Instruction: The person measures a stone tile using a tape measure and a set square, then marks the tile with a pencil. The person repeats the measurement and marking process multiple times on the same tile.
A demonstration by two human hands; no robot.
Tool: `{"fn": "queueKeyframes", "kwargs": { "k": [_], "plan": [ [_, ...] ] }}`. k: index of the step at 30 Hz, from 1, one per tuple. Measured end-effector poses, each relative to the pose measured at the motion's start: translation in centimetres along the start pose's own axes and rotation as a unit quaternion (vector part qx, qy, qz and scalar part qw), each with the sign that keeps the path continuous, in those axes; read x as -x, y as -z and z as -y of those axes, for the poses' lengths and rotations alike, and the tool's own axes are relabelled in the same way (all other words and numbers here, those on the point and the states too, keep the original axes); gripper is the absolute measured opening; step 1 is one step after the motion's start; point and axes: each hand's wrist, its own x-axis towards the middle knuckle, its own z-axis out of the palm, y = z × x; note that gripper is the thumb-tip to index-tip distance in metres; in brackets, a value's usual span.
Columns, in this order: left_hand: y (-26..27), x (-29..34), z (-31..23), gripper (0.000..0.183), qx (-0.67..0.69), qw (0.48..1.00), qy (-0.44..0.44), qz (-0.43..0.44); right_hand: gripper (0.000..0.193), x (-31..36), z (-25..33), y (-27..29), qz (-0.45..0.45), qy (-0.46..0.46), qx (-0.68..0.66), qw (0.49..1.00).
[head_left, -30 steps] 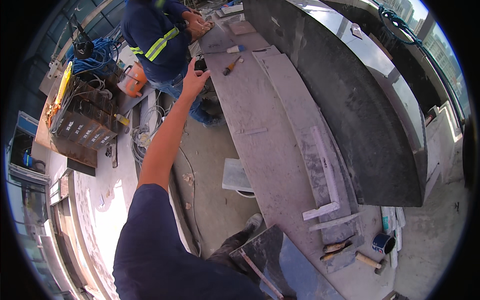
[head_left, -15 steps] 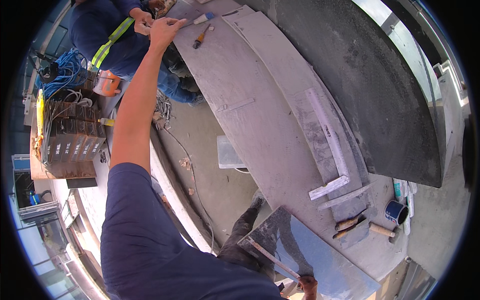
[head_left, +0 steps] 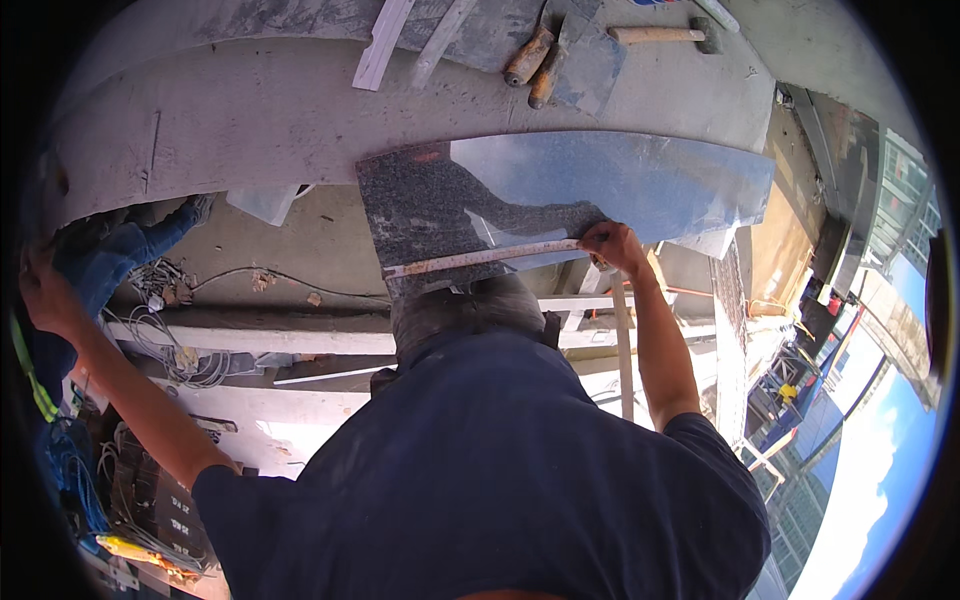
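A dark, glossy stone slab lies at the near edge of the long grey work surface, its face mirroring sky and a dark silhouette. Along its near edge runs a pale measuring tape with small marks. My right hand is closed around the tape's right end, by the slab's near edge. Out to the far left, my left hand is stretched toward a co-worker in blue jeans. That hand lies in the dark rim of the picture, and its fingers are too unclear to read.
Beyond the slab lie two wooden-handled trowels, a hammer and pale strips. A cable and debris lie on the floor at left. Blue rope and dark weights stand at lower left.
My view has turned right, toward the slab. My left arm, earlier stretched up beside the co-worker's hands, now lies at the far left. My right hand still holds the tape on the slab.
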Motion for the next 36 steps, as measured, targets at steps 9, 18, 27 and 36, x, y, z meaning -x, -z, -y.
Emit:
{"fn": "queueKeyframes", "kwargs": {
  "k": [9,18,27,36],
  "plan": [
    [-6.3,36.3,-39.0,0.023,0.372,0.85,0.17,0.333,0.034,0.6,-2.5,-0.8,-0.085,0.071,-0.032,0.993],
    [-14.1,52.5,-57.4,0.029,0.386,0.896,0.001,0.219,0.035,1.1,-5.9,-3.8,-0.334,0.292,0.062,0.894],
    [-18.6,55.0,-62.4,0.021,0.353,0.907,0.115,0.198,0.026,4.7,-6.2,-6.0,-0.481,0.361,0.033,0.798],
    [-18.8,55.3,-61.7,0.021,0.371,0.899,0.129,0.191,0.038,2.4,-1.6,-10.0,-0.288,0.265,-0.185,0.902]
  ]
}}
